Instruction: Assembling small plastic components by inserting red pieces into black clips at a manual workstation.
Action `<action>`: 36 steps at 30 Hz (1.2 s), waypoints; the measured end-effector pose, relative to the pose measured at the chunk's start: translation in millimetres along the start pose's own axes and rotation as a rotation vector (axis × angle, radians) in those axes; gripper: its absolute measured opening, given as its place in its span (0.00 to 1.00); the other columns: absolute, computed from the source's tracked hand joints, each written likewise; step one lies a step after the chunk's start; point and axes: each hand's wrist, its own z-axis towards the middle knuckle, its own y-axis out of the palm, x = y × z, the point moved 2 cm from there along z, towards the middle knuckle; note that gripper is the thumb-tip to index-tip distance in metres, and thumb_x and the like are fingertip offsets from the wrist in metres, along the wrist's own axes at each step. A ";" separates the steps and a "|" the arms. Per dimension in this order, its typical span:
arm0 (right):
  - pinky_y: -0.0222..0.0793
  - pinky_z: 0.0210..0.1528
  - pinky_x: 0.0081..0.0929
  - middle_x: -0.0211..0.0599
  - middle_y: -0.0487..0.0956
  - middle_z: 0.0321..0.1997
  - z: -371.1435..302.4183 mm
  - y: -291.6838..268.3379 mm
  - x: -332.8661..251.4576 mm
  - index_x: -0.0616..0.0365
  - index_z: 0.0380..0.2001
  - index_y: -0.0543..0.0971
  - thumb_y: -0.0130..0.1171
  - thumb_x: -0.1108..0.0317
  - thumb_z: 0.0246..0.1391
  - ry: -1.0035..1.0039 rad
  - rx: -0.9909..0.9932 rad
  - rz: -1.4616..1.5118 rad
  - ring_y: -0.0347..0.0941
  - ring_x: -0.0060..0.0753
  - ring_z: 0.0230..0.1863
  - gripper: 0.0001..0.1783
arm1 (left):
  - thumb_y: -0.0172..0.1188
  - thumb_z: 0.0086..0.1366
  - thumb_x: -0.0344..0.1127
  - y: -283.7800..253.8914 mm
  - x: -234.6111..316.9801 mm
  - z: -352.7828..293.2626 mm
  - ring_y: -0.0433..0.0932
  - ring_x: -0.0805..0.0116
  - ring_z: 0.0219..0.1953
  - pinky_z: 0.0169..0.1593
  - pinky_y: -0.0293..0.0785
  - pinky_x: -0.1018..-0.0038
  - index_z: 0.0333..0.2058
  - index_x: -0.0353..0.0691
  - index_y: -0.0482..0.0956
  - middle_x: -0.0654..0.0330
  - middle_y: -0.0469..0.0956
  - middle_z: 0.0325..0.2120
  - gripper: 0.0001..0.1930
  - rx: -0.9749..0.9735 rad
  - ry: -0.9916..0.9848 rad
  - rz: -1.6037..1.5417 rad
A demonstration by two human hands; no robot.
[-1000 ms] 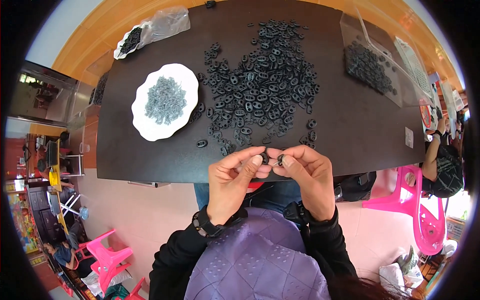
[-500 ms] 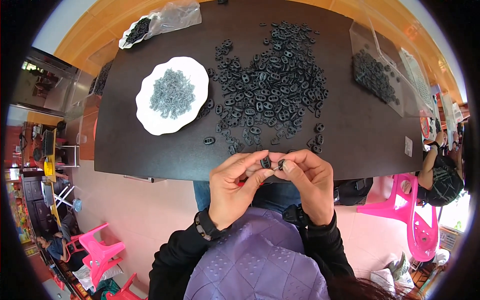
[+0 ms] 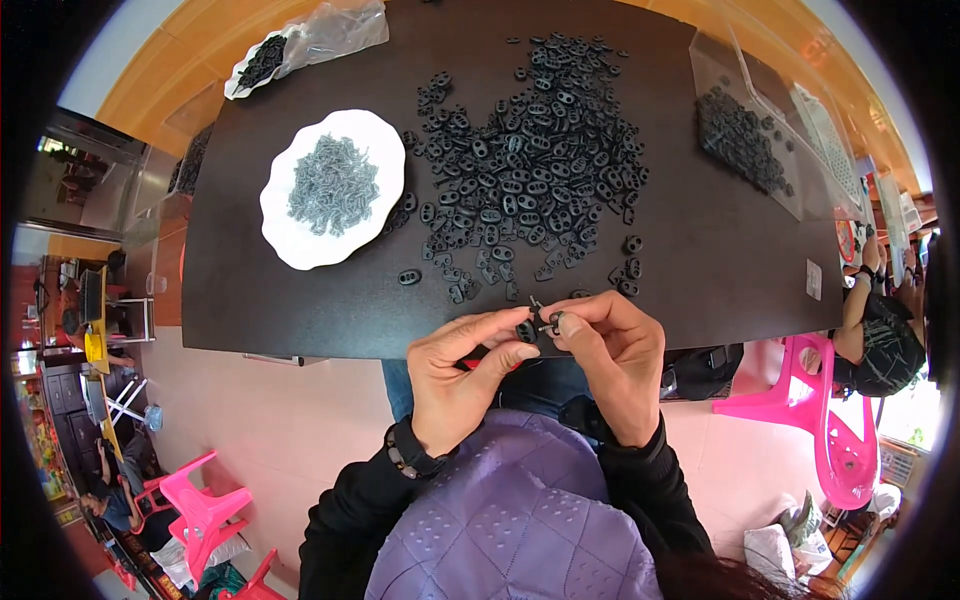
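Observation:
Above the near edge of the table, my left hand [image 3: 455, 368] pinches a black two-hole cord lock body [image 3: 524, 330] between thumb and fingers. Close beside it, my right hand [image 3: 622, 352] grips a small black cord lock part [image 3: 557, 322] in its fingertips. A thin metallic bit shows next to that part, probably a spring. The fingertips hide whether the two parts touch. Beyond my hands spreads a heap of loose black cord lock parts [image 3: 530, 185]. To its left stands a white scalloped plate [image 3: 278, 228] bearing a mound of small metal springs [image 3: 335, 185].
At the far left, a small white dish [image 3: 233, 86] holds black pieces beside a clear plastic bag [image 3: 345, 35]. A clear bin [image 3: 790, 200] with more black parts stands on the right. Pink stools [image 3: 845, 450] are on the floor. A person [image 3: 880, 345] sits at the right.
My left thumb has drawn back from the spring, toward me. The small part in my right fingertips has tilted. The whole view has shifted slightly.

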 end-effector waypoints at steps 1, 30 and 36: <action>0.74 0.45 0.18 0.38 0.84 0.41 -0.2 -0.1 0.4 0.68 0.37 0.80 0.58 0.76 0.62 0.000 0.002 0.000 0.77 0.17 0.40 0.05 | 0.72 0.56 0.23 0.1 0.3 -0.2 0.81 0.76 0.34 0.41 0.77 0.79 0.47 0.36 0.86 0.59 0.85 0.34 0.18 0.004 -0.001 0.001; 0.74 0.43 0.18 0.36 0.84 0.37 -4.9 -2.5 12.0 0.69 0.39 0.82 0.59 0.76 0.63 0.056 -0.076 -0.064 0.78 0.18 0.37 0.07 | 0.73 0.54 0.22 3.0 3.9 -2.0 0.80 0.71 0.36 0.43 0.76 0.76 0.46 0.37 0.86 0.57 0.84 0.37 0.18 -0.038 0.090 0.145; 0.75 0.42 0.17 0.35 0.84 0.34 -2.0 -8.8 9.5 0.69 0.40 0.82 0.64 0.68 0.63 0.105 -0.163 0.043 0.79 0.20 0.36 0.12 | 0.73 0.54 0.22 1.3 4.6 -4.8 0.80 0.70 0.37 0.43 0.76 0.76 0.45 0.38 0.87 0.58 0.82 0.37 0.18 -0.039 0.101 0.162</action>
